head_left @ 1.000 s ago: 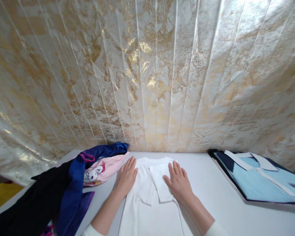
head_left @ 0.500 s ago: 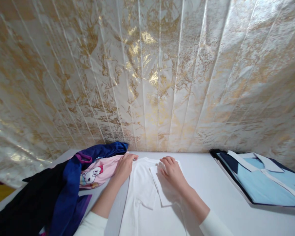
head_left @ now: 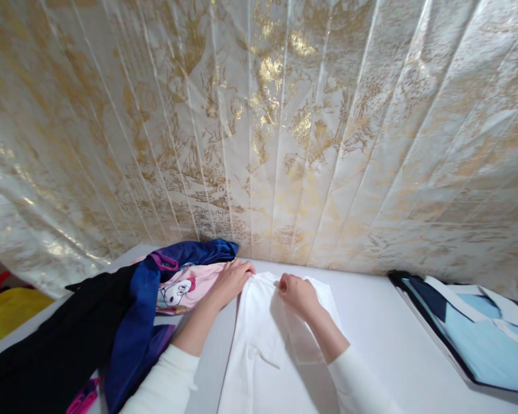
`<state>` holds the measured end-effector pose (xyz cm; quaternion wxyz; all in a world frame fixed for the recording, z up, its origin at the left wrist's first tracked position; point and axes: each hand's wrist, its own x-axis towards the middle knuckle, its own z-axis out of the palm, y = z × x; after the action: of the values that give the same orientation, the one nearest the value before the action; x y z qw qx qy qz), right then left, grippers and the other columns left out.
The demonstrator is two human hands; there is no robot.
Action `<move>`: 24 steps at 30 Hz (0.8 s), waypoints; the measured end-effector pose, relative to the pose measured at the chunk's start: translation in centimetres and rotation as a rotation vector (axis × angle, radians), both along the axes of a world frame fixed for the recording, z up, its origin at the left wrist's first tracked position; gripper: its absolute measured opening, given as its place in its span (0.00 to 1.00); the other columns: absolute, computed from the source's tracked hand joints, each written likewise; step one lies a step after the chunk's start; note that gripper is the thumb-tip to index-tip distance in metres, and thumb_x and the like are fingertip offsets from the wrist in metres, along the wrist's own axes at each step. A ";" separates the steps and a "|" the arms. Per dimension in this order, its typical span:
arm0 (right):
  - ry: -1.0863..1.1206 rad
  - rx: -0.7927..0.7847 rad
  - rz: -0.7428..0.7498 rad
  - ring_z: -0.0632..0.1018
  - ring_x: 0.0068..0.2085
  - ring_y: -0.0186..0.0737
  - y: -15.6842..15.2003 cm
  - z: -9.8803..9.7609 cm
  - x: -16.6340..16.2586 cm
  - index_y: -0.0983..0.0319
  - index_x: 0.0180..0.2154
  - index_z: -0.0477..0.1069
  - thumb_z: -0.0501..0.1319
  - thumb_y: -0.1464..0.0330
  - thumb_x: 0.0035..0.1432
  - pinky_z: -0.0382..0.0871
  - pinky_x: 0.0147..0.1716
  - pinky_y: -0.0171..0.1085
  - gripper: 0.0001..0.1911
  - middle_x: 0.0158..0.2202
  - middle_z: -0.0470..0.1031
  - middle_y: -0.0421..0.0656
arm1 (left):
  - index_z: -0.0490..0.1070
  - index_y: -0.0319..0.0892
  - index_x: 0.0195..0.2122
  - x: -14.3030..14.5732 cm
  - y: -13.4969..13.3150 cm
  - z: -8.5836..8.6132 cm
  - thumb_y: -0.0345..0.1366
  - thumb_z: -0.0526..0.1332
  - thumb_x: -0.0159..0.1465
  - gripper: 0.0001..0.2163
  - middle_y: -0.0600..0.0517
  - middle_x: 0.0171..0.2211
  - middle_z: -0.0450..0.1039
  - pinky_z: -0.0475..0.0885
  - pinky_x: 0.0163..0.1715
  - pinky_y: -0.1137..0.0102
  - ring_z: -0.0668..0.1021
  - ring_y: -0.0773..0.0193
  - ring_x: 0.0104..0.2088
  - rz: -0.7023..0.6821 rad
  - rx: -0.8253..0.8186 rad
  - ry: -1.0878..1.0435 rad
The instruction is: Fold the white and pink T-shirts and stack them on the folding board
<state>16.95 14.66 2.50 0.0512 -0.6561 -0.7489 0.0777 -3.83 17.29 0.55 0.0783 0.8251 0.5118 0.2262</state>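
Note:
A white shirt (head_left: 259, 339) lies lengthwise in front of me, its near end running out of the bottom of the view. At its far left corner my left hand (head_left: 236, 277) has its fingers closed on the edge of the cloth. My right hand (head_left: 300, 294) is curled in a pinch over the far part of the shirt, its fingertips at the white fabric. The forearm and its shadow hide part of a folded white flap. Just left of my left hand is a pink garment (head_left: 190, 287) with a cartoon dog print.
Black clothing (head_left: 64, 339) and a dark blue garment (head_left: 132, 322) are heaped along the left. A stack topped by a light blue collared shirt (head_left: 483, 328) stands at the right. Behind the white table (head_left: 366, 339) hangs a gold-patterned curtain (head_left: 259, 144). Yellow cloth (head_left: 12, 313) shows far left.
The view has shifted left, so things appear further right. My right hand's fingers have curled into a pinch, and my left hand has closed at the shirt's far left corner.

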 end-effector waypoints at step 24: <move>0.058 -0.065 0.024 0.78 0.44 0.48 0.1 0.6 3.0 0.61 0.37 0.78 0.51 0.61 0.65 0.63 0.43 0.41 0.18 0.38 0.81 0.51 | 0.70 0.43 0.49 3.3 -1.6 1.5 0.21 0.48 0.63 0.19 0.46 0.49 0.69 0.63 0.51 0.62 0.69 0.56 0.51 0.022 -0.014 0.123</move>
<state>19.96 14.73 3.06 0.0507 -0.6458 -0.7521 0.1217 -0.49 15.74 2.05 0.0500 0.8311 0.5264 0.1721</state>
